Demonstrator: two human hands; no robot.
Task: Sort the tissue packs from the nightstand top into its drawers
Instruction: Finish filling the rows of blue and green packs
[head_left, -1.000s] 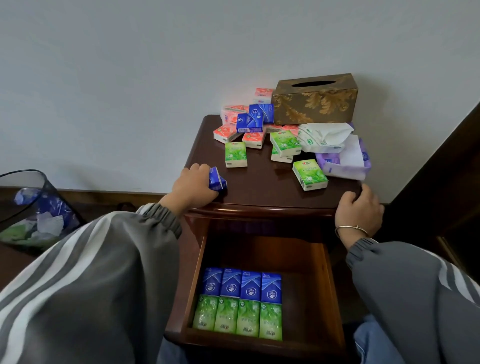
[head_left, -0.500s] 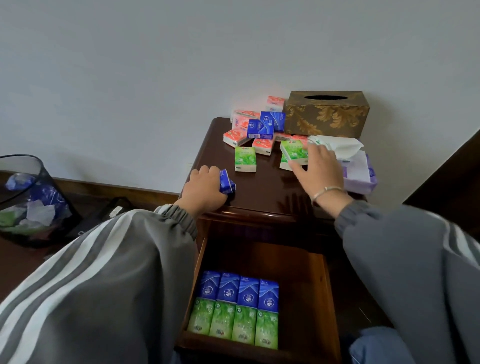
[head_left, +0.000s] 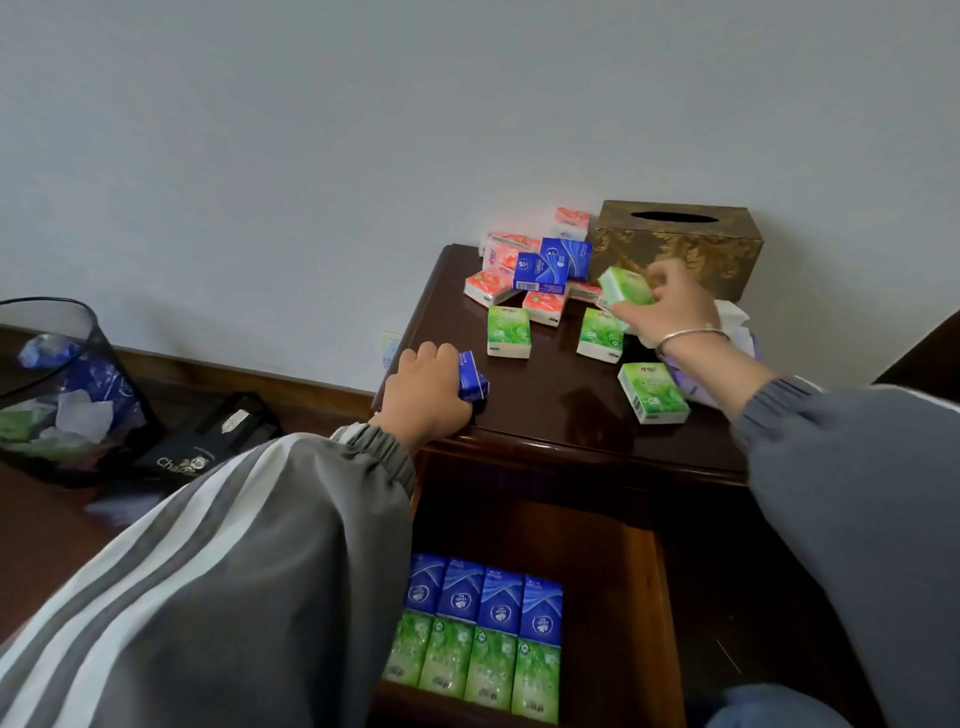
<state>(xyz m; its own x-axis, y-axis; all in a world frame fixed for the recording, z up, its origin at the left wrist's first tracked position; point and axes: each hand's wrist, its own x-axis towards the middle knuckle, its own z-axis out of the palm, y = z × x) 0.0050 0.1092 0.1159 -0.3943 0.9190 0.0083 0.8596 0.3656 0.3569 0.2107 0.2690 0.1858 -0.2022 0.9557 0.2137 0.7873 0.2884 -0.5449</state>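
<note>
Pale wall (head_left: 311, 156); dark skirting (head_left: 249, 370) (wooden)

Box (head_left: 675, 244): gold-patterned, dark slot on top, set against the wall.
Bin (head_left: 49, 301): dark, see-through, stood far left; blue, white and green scraps seen inside.
Bag (head_left: 208, 441): black, white lettering, laid just beside the bin.
Skirting (head_left: 234, 366): brown wood.

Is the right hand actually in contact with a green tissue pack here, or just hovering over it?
Touching. In the head view the right hand grips a tilted green pack, fingers curled round it.
</note>
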